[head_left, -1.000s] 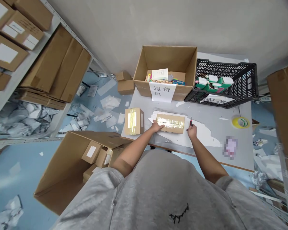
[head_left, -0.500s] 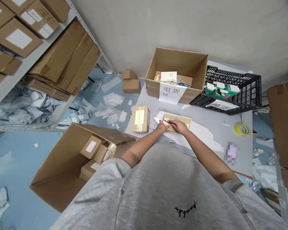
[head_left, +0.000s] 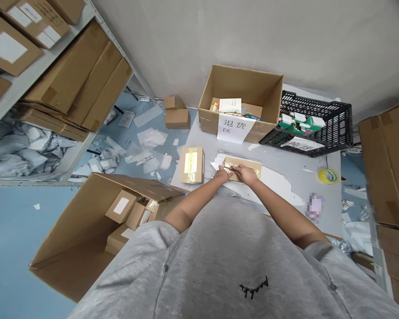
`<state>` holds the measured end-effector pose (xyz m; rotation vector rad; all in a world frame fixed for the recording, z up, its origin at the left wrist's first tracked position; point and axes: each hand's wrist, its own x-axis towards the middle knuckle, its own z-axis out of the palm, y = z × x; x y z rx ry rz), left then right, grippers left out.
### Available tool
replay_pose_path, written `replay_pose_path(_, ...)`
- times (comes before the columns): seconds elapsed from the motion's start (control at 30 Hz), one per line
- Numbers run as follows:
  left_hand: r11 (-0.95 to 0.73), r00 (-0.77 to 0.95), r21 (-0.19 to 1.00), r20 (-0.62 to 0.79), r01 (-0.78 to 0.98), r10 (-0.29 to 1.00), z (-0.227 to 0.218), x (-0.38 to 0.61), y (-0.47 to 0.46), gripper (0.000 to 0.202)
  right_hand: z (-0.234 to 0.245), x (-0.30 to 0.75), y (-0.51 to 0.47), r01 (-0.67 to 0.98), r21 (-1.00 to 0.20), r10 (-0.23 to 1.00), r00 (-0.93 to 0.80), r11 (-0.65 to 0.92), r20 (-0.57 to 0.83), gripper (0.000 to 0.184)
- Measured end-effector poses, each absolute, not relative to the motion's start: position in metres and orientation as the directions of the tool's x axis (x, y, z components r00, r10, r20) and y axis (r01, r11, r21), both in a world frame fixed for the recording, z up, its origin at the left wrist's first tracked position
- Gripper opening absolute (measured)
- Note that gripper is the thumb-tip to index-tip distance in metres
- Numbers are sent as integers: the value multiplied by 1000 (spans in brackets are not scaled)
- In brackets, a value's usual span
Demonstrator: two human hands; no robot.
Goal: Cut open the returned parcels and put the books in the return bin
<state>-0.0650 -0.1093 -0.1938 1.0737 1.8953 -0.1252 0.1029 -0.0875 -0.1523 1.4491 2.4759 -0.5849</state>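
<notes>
A small flat cardboard box (head_left: 251, 162) with shiny tape lies on white paper on the table in front of me. My left hand (head_left: 222, 174) is closed on the box's left end. In my right hand (head_left: 248, 174) is a slim red-and-black utility knife (head_left: 233, 169), held over the top of the box and pointing left. The knife's tip is too small to make out against my left fingers. To the left stands a taped cardboard carton (head_left: 192, 165) with a white label.
Behind are an open carton (head_left: 208, 120) of books and a black plastic crate (head_left: 344, 126) with green-white packs. Yellow tape (head_left: 327, 176) lies right. A large open carton (head_left: 66, 252) with small boxes stands left, near a shelf (head_left: 36, 73). Paper scraps (head_left: 152, 137) litter the floor.
The whole view has shifted slightly, so things appear a little further left. Both hands keep nearly the same places on the box, with the knife still in the right one.
</notes>
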Motion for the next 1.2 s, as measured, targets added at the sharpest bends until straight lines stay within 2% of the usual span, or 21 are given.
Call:
replay_pose_path(0.4,611,-199,312,-757,728,623,-178,-65,-111,87,-152,110,-89,892,-183,786,-451,413,-423,47)
replay_pose_path(0.6,630,-225,287,-763,722,606,-175,-63,-109,97,-144,117,-87,905,-135,785,-418,403,-457,45)
replay_pose_path(0.77,634,-212,296,-772,715,599,-169,-66,-109,96,-140,157,-96,954,-64,839,-290,294,-460,44)
replay_pose_path(1.0,628,-203,288,-780,722,592,-161,-67,-110,100,-130,230,-122,993,-43,909,-121,113,-399,46)
replay_pose_path(1.2,599,-207,245,-785,763,585,-158,-66,-110,98,-122,243,-139,995,-100,916,-36,-5,-400,42)
